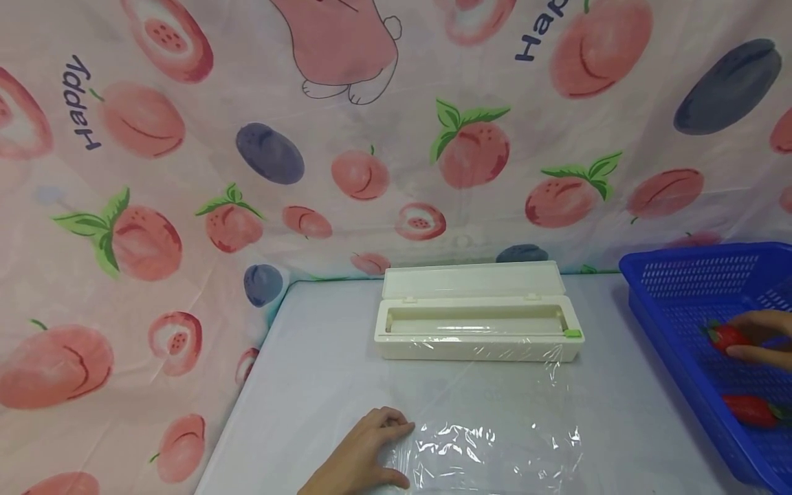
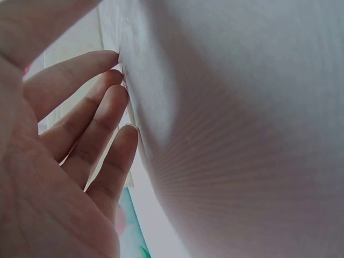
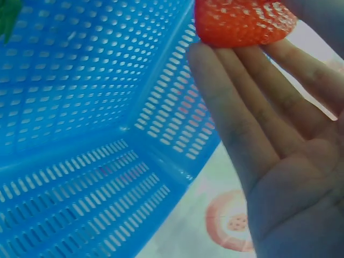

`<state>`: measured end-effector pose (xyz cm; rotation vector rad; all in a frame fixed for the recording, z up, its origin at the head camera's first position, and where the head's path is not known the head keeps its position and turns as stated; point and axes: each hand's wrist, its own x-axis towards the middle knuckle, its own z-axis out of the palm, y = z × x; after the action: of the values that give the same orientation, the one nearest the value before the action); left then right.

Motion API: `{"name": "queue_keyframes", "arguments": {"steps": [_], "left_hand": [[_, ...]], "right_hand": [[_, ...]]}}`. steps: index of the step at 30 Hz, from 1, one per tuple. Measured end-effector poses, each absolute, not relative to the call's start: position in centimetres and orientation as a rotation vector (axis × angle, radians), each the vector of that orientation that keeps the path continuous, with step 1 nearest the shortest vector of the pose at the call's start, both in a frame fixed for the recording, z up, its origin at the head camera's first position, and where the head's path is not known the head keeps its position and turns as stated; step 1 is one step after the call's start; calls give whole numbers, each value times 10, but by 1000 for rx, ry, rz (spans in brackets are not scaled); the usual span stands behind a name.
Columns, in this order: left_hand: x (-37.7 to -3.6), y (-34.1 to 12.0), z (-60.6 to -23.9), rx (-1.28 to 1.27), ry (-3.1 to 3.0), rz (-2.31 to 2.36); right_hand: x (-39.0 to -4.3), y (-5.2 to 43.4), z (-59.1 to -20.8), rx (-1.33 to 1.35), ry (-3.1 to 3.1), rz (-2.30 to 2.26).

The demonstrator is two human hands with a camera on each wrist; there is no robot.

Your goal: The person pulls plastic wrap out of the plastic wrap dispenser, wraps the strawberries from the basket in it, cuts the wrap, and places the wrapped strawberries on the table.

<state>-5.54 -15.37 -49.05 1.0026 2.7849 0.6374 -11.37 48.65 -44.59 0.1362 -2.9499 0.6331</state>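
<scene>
Pinching a strawberry: right hand, over the blue basket, frame right; left hand spread on clear wrap, lower centre.
Probably light and easily bruised; best held gently by its sides.

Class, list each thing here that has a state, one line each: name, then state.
Wrap dispenser: lid open
Plastic wrap: drawn out, wrinkled
Left hand: resting at the wrap's edge
Blue basket: upright
Lower strawberry: lying in the basket
Upper strawberry: held
Right hand: pinching the upper strawberry
</scene>
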Motion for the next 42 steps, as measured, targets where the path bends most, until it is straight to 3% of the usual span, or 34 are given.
{"name": "queue_keyframes", "arguments": {"steps": [12,25,42], "left_hand": [[-56,-155,-492,1019,2799,633],[-55,-152,-487,949,2781,612],[-54,-151,-485,920,2774,617]], "right_hand": [[-113,458,-423,169,-2889,634],[-101,414,-396,423,-2661,491],[-88,351,-375,460,-2842,427]]}}
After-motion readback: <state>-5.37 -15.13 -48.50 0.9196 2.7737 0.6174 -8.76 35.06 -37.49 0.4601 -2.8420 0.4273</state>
